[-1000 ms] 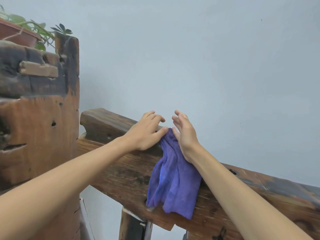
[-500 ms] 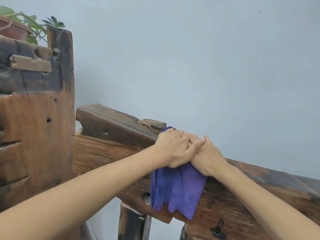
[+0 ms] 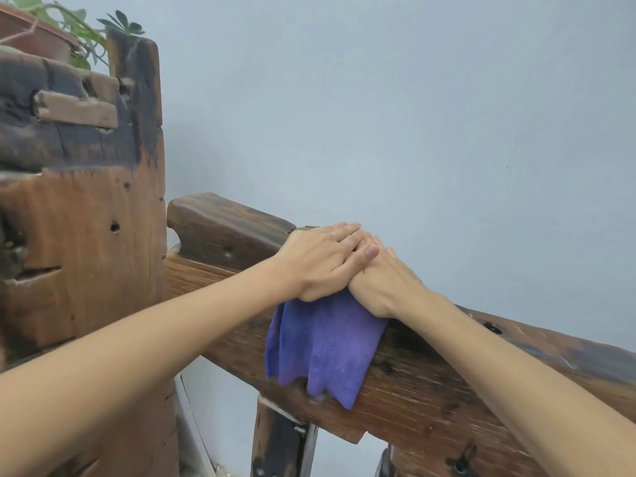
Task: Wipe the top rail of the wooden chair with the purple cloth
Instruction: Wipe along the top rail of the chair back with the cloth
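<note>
At frame centre, the left hand (image 3: 318, 261) lay flat over the right hand (image 3: 385, 280), both palms open, pressing the draped purple cloth (image 3: 323, 346) onto the dark weathered wooden top rail (image 3: 481, 366); wiping looked under way, with the right stretch apparently left.

The purple cloth (image 3: 323, 346) is draped over the top rail (image 3: 464, 380) of the wooden chair, its upper part lying on the rail's top edge and its lower part hanging down the near face in soft folds with an uneven hem. The rail is a thick, weathered beam of dark-stained brown wood, sloping down to the right, pitted with small holes.
</note>
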